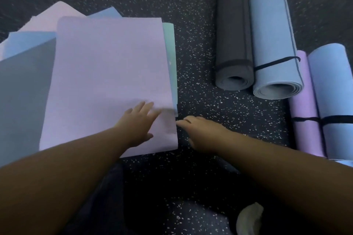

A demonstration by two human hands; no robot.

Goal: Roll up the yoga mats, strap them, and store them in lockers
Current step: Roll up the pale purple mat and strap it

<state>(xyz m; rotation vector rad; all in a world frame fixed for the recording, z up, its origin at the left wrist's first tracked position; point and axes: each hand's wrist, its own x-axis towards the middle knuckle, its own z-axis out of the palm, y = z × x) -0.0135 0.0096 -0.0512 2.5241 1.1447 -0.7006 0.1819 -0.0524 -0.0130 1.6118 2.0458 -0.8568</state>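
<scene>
On the left, the flat yoga mats lay in a messy pile on the speckled black floor [191,15]: a grey mat [24,86], blue and pink ones poking out behind, and the lilac mat [107,74] on top. A thin green mat [171,53] peeked out along its right side.

Your left hand [140,122] lay flat on the lilac mat near its right bottom corner, fingers straight, holding nothing. Your right hand [198,129] sat on the floor just beside the mat's right edge. Its fingertips touched the edge or came very close; I could not tell if it had pinched it.

To roll well, you would have needed only the top mat, so the green one stayed put. A tight, straight first fold would have kept the roll even.

On the right, four rolled mats [275,44] lay side by side, already strapped with black bands [275,63].
</scene>
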